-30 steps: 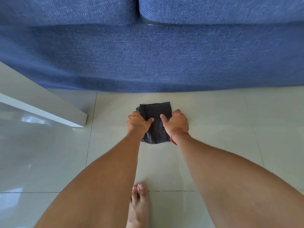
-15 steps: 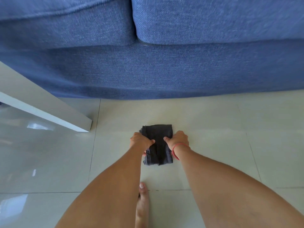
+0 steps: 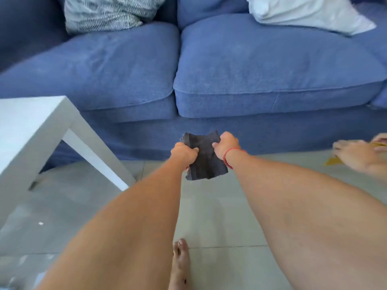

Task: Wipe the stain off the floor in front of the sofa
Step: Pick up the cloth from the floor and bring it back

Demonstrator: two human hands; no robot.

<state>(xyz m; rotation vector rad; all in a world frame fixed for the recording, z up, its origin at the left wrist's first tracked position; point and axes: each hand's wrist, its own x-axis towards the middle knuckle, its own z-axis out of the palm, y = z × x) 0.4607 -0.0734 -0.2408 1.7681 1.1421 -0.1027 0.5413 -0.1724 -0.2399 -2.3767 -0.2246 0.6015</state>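
A folded dark grey cloth [image 3: 206, 162] hangs in the air in front of the blue sofa [image 3: 261, 68], off the pale tiled floor [image 3: 219, 216]. My left hand [image 3: 183, 154] grips its left edge and my right hand [image 3: 226, 145], with a red string at the wrist, grips its right edge. Both fists are closed on the fabric. I see no stain on the tiles below.
A white low table [image 3: 39, 126] stands at the left, its leg close to my left arm. Another person's hand [image 3: 360, 152] holds something yellow at the right edge. Two pale cushions [image 3: 109, 13] lie on the sofa. My bare foot [image 3: 180, 264] is at the bottom.
Both hands have lifted the cloth off the floor, still gripping it. The view has risen, showing the sofa seat and cushions. Another person's hand has appeared at the right.
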